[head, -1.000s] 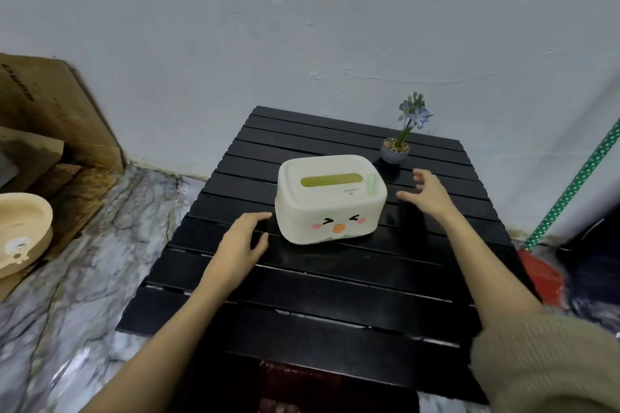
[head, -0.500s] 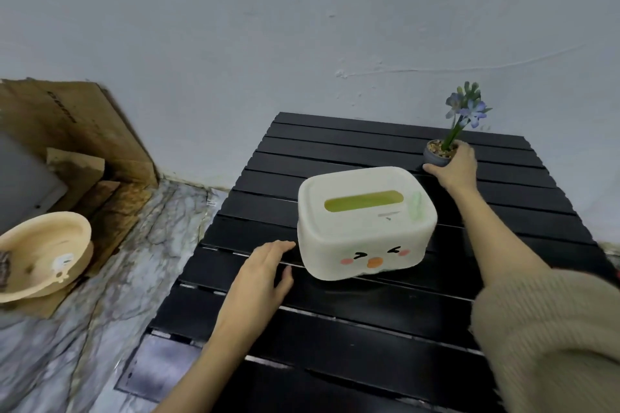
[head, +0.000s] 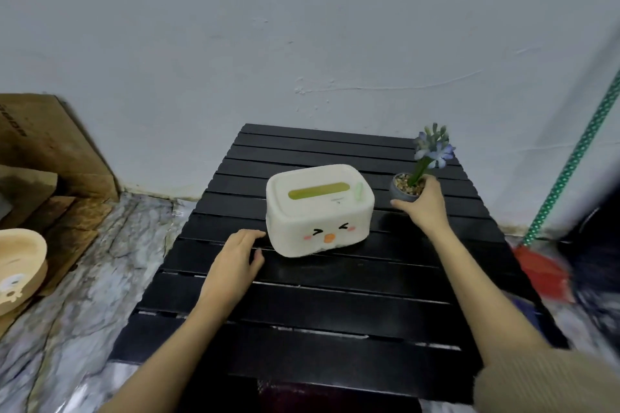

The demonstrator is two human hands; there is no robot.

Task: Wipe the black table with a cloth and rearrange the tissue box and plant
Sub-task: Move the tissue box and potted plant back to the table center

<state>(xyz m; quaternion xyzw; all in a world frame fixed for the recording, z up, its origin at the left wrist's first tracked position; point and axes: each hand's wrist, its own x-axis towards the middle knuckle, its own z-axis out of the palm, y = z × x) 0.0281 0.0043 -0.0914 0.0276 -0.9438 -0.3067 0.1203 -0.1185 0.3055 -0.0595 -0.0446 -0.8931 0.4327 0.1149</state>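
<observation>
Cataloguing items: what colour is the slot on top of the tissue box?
Yellow-green, on the cream plastic tissue box with a cartoon face; head view.

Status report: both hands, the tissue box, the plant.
Right hand gripping plant pot. Left hand open, flat on black table beside tissue box. No cloth in view.

one tissue box (head: 318, 211), one plant (head: 417, 174), two hands (head: 235, 261)

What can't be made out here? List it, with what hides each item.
Head view only:
- Right hand covers the near side of the plant pot; whether the pot is lifted is unclear.
- Tissue box: its contents through the slot.
- Dark object at right edge: blurred, cut off.
- Cloth: not in view.
- Beige basin: cut by left edge.
</observation>
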